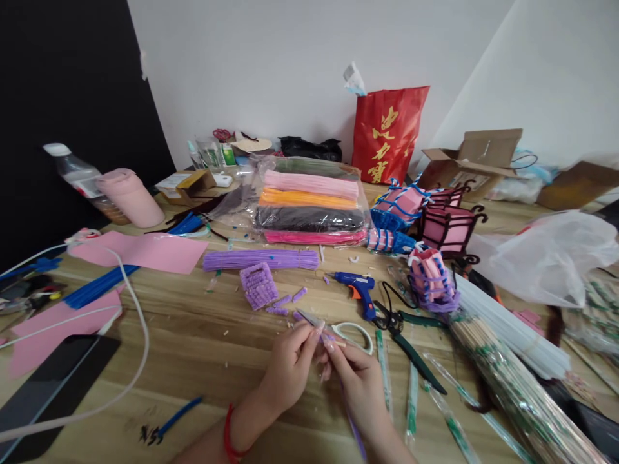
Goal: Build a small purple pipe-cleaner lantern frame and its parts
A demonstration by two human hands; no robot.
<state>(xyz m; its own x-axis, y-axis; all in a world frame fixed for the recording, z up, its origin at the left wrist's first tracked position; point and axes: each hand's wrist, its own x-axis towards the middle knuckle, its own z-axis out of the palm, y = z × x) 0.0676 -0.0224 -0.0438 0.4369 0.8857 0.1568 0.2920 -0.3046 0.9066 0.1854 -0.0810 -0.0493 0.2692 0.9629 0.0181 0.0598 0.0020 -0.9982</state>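
Observation:
My left hand and my right hand meet low in the middle of the wooden table. Both pinch a thin purple pipe cleaner wound round a small stick; its tail runs down past my right wrist. A red band circles my left wrist. Just beyond my fingers lie white-handled scissors, short purple cut pieces, a purple woven square and a bundle of purple pipe cleaners.
A blue glue gun and pliers lie right of my hands. Bagged pipe cleaners, small lantern crafts, wooden sticks, pink paper, a white cable, a phone, a pink cup and a red bag surround them.

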